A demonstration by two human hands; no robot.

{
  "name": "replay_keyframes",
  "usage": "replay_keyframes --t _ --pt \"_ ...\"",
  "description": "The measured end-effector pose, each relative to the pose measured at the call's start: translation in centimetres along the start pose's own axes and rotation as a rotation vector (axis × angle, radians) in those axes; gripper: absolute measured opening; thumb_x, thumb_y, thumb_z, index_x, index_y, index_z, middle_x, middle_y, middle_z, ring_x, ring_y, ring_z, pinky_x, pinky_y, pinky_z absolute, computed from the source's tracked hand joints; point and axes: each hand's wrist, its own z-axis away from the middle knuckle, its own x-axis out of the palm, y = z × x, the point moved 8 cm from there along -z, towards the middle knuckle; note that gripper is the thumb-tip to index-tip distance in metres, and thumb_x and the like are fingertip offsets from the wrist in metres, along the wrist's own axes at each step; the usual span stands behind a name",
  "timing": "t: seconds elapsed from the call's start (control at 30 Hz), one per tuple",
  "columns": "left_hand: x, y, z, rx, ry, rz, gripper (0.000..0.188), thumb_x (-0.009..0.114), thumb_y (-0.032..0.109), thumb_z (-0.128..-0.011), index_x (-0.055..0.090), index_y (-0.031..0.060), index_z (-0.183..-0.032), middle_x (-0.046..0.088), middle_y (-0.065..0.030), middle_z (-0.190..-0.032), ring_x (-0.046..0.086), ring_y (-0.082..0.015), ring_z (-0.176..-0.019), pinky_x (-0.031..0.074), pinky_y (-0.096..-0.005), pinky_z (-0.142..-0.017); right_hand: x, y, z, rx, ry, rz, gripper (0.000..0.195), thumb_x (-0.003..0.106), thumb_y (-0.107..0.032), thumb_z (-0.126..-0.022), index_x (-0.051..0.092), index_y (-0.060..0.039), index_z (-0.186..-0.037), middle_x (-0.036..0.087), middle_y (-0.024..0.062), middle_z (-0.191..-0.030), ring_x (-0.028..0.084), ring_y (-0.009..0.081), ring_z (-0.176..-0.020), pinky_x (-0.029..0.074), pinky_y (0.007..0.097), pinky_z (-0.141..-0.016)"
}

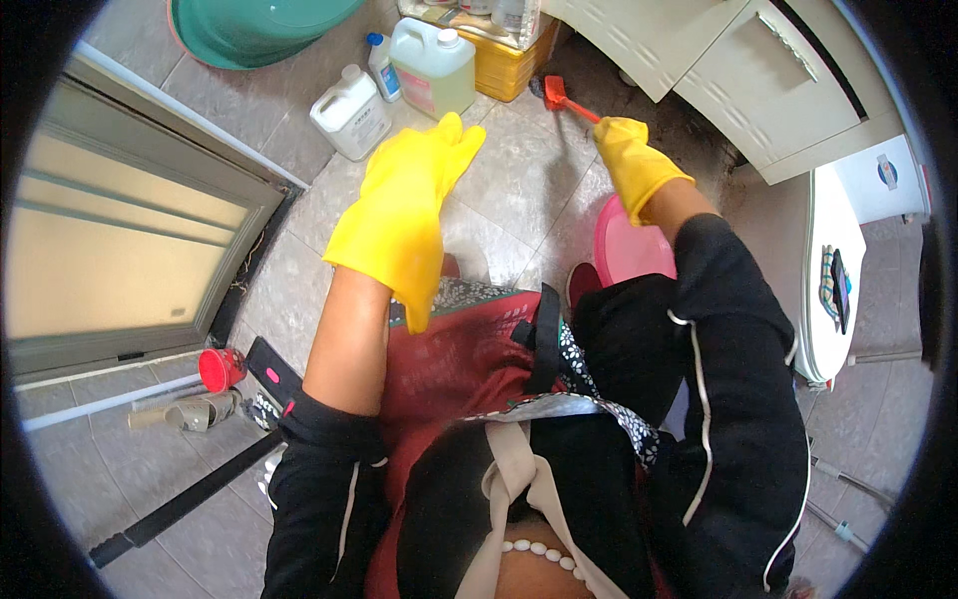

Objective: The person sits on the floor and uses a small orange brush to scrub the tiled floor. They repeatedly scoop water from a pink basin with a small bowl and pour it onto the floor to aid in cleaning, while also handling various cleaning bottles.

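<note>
My left hand (410, 198) wears a yellow rubber glove and is held out over the tiled floor (501, 180). Its thumb stands apart from the fingers, and I see nothing in its grasp. Just beyond the fingertips are a large plastic jug (434, 75) of pale yellow-green liquid and a white plastic jug (352, 112). In a matching glove, my right hand (632, 165) grips the handle of an orange scrub brush (555, 91). The brush's dark bristles are at the floor, near dark stains (658, 127) in front of the cabinet. The handle's end is hidden inside the glove.
A pink basin (635, 243) sits below my right forearm. White cabinets (756, 82) curve along the upper right, beside a white appliance (831, 195). A blue-capped bottle (384, 67), a yellow crate (513, 64) and a green basin (254, 30) are farther off. A framed door (135, 232) borders the left.
</note>
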Motion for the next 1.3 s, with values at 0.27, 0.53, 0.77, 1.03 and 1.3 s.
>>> replay_keyframes --t 0.27,0.53,0.77,1.03,1.3 --pt "-3.2 0.1 0.4 -0.215 0.065 0.142 0.074 0.069 0.025 -0.061 0.046 0.017 -0.131 0.052 -0.0124 -0.127 0.051 -0.0289 -0.114 0.039 -0.0382 -0.097 -2.9 -0.8 7.6 -0.264 -0.025 0.064 0.025 0.045 -0.019 -0.088 0.062 -0.0067 -0.102 0.069 0.0124 -0.089 0.067 0.0282 -0.085 0.053 0.042 -0.068" --pt "1.4 -1.4 -2.8 -0.332 -0.243 0.244 0.054 0.053 0.044 -0.084 0.047 0.0137 -0.129 0.056 -0.0183 -0.12 0.051 -0.0344 -0.112 0.04 -0.0425 -0.095 -0.6 2.4 -0.9 -0.105 -0.013 0.085 0.026 0.046 -0.023 -0.088 0.068 -0.01 -0.093 0.069 0.0121 -0.09 0.067 0.0297 -0.084 0.053 0.0425 -0.067" --pt "0.7 -1.6 -2.3 -0.38 -0.204 0.166 0.055 0.031 0.053 -0.09 0.05 0.0126 -0.123 0.061 -0.0184 -0.11 0.056 -0.0354 -0.104 0.042 -0.0461 -0.09 1.2 -1.8 -4.7 -0.028 -0.129 -0.066 0.03 0.049 -0.015 -0.085 0.065 -0.0157 -0.11 0.067 0.0092 -0.101 0.066 0.0269 -0.093 0.054 0.0436 -0.072" --pt "0.8 -0.6 -3.1 -0.272 -0.157 0.199 0.054 0.032 0.053 -0.09 0.052 0.0134 -0.121 0.062 -0.0179 -0.108 0.057 -0.0354 -0.102 0.043 -0.0462 -0.089 -3.4 -2.3 12.8 0.174 -0.838 -0.705 0.059 0.045 -0.007 -0.089 0.03 -0.0193 -0.144 0.063 0.0114 -0.093 0.063 0.0183 -0.069 0.054 0.0331 -0.059" --pt "0.6 -1.6 -2.1 -0.341 -0.149 0.153 0.056 0.032 0.054 -0.09 0.05 0.0144 -0.125 0.062 -0.017 -0.109 0.056 -0.0349 -0.104 0.043 -0.046 -0.09 -0.1 -7.1 14.1 0.656 -0.942 -2.193 0.032 0.049 -0.02 -0.093 0.041 -0.0107 -0.123 0.062 0.0121 -0.09 0.058 0.0179 -0.054 0.053 0.0319 -0.046"
